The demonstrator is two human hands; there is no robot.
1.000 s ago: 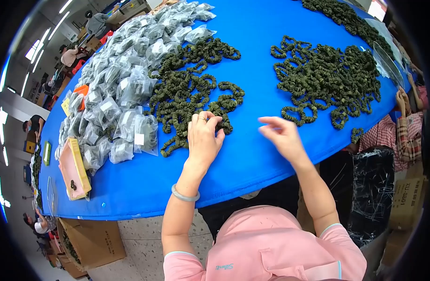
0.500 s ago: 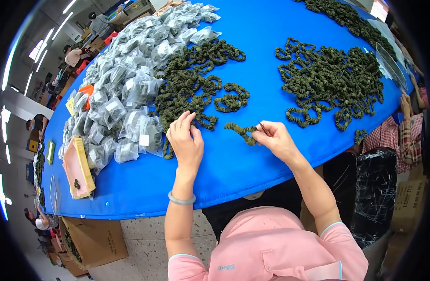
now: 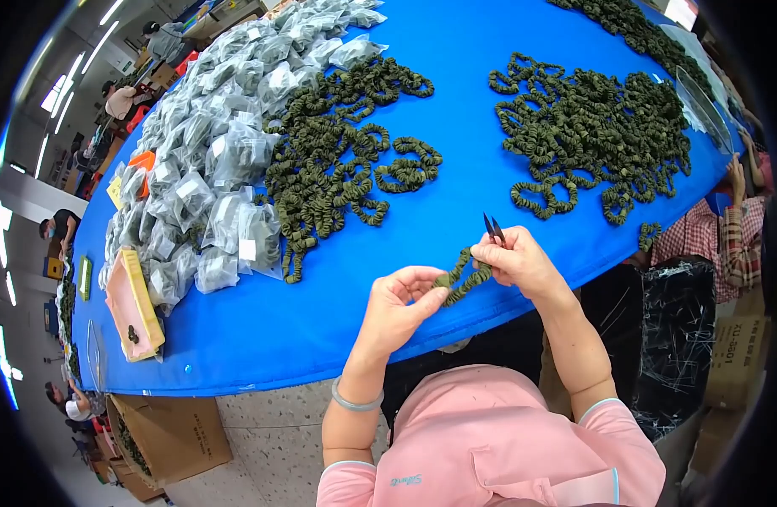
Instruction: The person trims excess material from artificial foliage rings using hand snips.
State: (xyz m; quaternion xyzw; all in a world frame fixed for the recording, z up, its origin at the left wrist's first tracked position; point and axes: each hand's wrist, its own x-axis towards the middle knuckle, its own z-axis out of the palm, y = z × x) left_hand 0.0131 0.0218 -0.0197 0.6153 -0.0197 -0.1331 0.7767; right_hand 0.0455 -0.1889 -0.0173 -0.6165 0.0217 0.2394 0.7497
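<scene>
Between my two hands, near the table's front edge, a dark green ruffled fabric hair tie (image 3: 465, 286) is stretched out. My left hand (image 3: 394, 306) pinches its left end between thumb and fingers. My right hand (image 3: 524, 264) grips the other end and also holds small dark thread snips (image 3: 493, 230), blades pointing up and away. Ahead and to the left lies a heap of similar hair ties (image 3: 321, 160), with a small cluster (image 3: 408, 166) at its right side. A second heap of them (image 3: 600, 131) spreads across the right of the table.
Many clear packed bags (image 3: 228, 144) are piled on the left of the blue table (image 3: 456, 84). A yellow-edged tray (image 3: 135, 304) sits at the left front. A cardboard box (image 3: 173, 435) stands below, a black-lined bin (image 3: 676, 338) at right. Other people work around.
My left hand has come right and toward me from beside the left heap and taken hold of the hair tie. My right hand has shifted slightly right; the snips now point upward.
</scene>
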